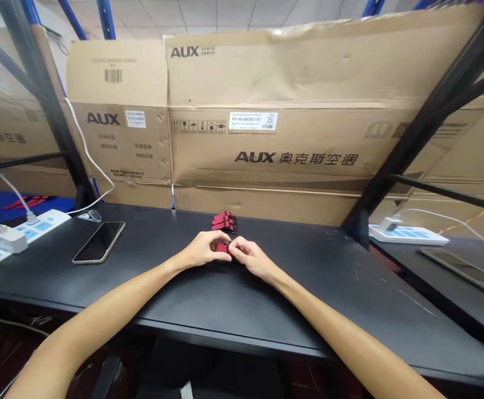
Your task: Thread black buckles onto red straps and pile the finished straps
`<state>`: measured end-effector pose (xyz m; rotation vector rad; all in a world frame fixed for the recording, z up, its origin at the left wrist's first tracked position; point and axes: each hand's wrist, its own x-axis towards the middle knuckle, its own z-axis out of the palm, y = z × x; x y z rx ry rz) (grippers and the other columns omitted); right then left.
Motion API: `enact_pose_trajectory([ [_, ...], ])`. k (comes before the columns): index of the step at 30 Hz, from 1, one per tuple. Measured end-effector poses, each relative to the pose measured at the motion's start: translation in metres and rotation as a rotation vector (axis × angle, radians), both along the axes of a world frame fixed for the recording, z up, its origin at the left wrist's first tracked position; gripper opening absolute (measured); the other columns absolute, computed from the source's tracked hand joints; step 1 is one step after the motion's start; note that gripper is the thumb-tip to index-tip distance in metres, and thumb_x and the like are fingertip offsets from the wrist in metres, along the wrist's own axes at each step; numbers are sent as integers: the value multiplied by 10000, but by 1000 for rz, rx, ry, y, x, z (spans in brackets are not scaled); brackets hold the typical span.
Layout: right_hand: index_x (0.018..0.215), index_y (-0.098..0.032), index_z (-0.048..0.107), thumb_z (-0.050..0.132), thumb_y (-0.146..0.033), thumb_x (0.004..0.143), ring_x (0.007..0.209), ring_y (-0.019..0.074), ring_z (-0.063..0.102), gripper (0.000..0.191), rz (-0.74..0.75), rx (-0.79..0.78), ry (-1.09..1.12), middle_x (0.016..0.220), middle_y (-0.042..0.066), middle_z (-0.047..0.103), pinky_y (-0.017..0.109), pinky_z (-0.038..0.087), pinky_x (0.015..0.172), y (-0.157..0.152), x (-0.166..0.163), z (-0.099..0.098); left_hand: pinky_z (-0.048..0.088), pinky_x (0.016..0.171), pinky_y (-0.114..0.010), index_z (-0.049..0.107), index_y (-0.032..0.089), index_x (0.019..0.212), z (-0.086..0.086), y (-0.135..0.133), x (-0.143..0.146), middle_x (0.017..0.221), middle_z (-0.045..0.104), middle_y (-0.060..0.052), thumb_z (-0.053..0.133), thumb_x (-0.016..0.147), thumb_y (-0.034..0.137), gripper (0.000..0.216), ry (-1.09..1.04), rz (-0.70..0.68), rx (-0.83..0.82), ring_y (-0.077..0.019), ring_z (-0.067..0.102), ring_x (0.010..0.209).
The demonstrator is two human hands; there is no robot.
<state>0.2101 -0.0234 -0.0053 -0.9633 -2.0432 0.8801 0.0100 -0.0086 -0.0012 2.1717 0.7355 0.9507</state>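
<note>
Both hands meet over the black table, at a short red fabric strap (221,248) with a dark end piece. My left hand (202,247) curves round the strap's left side, thumb below and fingers above. At its right end, my right hand (252,256) is closed in a pinch by the dark part, which the fingertips mostly cover. Just behind the hands lies a small pile of similar red straps (222,221) with black clips on their right ends.
A phone (99,243) lies on the black table (233,305) at left, near a white power strip (45,224) with plugs and cables. Large cardboard boxes (292,138) stand along the back. Black metal posts (428,122) flank the table. Another power strip (410,235) is at right.
</note>
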Motion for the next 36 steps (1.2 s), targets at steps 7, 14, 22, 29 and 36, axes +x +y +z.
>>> enact_pose_trajectory([
  [7, 725, -177, 531, 508, -520, 830, 556, 105, 448, 359, 61, -157, 135, 620, -19, 506, 235, 382, 527, 3, 0, 0, 439, 720, -238, 656, 179, 978, 7, -4, 4, 867, 671, -34, 628, 774, 366, 278, 179, 70, 234, -142, 600, 749],
  [14, 745, -185, 482, 528, -521, 820, 520, 113, 518, 348, 9, -241, 285, 611, -2, 589, 249, 418, 525, 10, 8, -4, 420, 594, -215, 651, 133, 939, 9, 5, -9, 654, 619, 2, 682, 699, 452, 400, 85, 165, 86, -103, 532, 582],
  [22, 859, -183, 546, 600, -489, 775, 479, 104, 508, 322, -32, -181, 295, 645, -6, 598, 254, 429, 475, 10, 5, -2, 393, 552, -206, 681, 135, 818, 13, -1, -7, 668, 630, -13, 581, 772, 502, 383, 252, -190, -287, -90, 517, 558],
  [29, 956, -171, 587, 607, -484, 766, 516, 110, 550, 367, -44, -129, 270, 754, 18, 633, 283, 475, 533, 11, 0, -8, 379, 495, -201, 647, 119, 706, 2, 5, -5, 592, 617, -17, 635, 721, 516, 397, 214, -214, -487, -80, 517, 485],
  [36, 955, -181, 626, 509, -497, 832, 874, 207, 631, 358, -418, 151, -21, 961, 86, 672, 368, 493, 790, 36, 26, -20, 483, 611, -267, 618, 81, 962, -20, 23, -4, 885, 664, -132, 505, 820, 555, 508, -105, 97, -505, -136, 620, 665],
])
